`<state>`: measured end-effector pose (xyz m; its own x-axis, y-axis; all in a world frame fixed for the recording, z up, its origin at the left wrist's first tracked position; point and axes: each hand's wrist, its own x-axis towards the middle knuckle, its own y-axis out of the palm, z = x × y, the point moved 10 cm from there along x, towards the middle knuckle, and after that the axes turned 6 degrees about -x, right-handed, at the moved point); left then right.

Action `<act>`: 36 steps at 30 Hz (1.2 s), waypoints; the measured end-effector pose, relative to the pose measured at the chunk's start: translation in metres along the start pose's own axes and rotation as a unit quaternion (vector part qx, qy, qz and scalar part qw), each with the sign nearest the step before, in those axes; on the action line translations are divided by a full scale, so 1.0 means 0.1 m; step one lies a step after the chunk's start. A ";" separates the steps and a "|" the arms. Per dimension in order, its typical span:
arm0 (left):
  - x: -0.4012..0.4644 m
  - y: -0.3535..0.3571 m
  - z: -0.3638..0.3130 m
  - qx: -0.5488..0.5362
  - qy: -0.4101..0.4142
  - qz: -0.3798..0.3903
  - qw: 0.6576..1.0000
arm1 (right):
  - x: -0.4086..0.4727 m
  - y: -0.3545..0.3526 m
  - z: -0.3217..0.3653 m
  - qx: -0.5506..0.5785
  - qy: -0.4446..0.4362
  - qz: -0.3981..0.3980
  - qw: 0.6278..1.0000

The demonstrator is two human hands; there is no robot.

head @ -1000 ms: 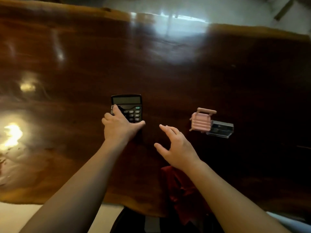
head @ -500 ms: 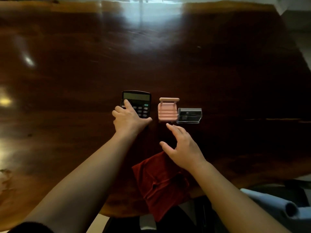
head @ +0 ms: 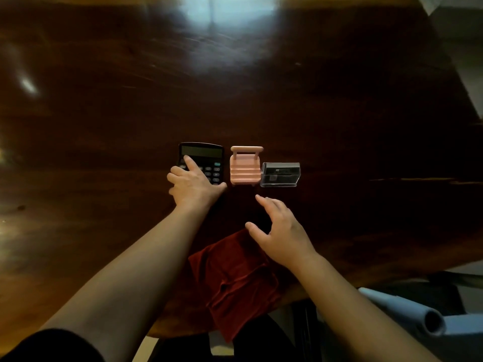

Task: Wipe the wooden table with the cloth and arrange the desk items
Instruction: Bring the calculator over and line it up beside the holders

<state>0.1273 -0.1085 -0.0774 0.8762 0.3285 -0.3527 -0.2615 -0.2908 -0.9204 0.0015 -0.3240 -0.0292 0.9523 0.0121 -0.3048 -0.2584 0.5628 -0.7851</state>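
Note:
A black calculator [head: 206,158] lies on the dark wooden table [head: 261,87]. My left hand [head: 192,182] grips its lower left part, with fingers over the keys. Right beside the calculator stands a small pink chair-shaped stand [head: 245,167], and a clear plastic holder [head: 280,174] touches the stand's right side. My right hand [head: 281,231] hovers open below the stand, fingers spread, holding nothing. A dark red cloth [head: 232,280] lies crumpled at the table's near edge and hangs over it, partly under my right wrist.
The table's near edge [head: 339,283] runs diagonally at lower right. A light blue rolled object [head: 407,314] sits beyond that edge at bottom right. Bright window glare [head: 214,9] falls on the far side of the table.
The view shifted left to right, so the objects now sit near centre. The calculator moved with my left hand until it rests beside the pink stand. My right hand stayed open.

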 end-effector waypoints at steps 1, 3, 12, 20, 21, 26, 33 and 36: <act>0.00 0.01 0.01 0.000 0.000 -0.003 1.000 | 0.00 0.01 0.00 0.000 0.000 0.001 1.000; 0.00 0.01 0.02 -0.004 0.001 -0.005 1.000 | 0.02 0.02 0.01 -0.002 0.000 0.006 1.000; -0.11 -0.20 0.20 -0.048 0.045 -0.020 0.998 | 0.04 0.06 0.11 -0.008 -0.008 0.011 1.000; -0.40 -0.50 0.48 -0.134 0.169 -0.023 0.976 | 0.02 0.09 0.26 -0.016 -0.026 0.032 0.999; -0.46 -0.50 0.51 -0.138 0.186 -0.015 0.973 | 0.01 0.09 0.26 -0.017 -0.026 0.036 0.999; -0.75 -0.35 0.64 -0.157 0.223 0.053 0.961 | -0.07 0.15 0.21 -0.036 -0.025 0.066 0.997; -1.07 0.08 0.81 -0.150 0.192 0.168 0.955 | -0.18 0.29 0.07 -0.051 -0.014 0.109 0.993; -1.22 0.23 0.82 -0.134 0.197 0.196 0.951 | -0.18 0.38 0.04 -0.058 -0.015 0.119 0.991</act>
<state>-0.0185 -0.0816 -0.0697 0.8301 -0.1990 -0.5208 -0.5331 -0.5569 -0.6369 -0.0251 -0.2995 -0.0512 0.8658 0.1596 -0.4742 -0.4922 0.4416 -0.7502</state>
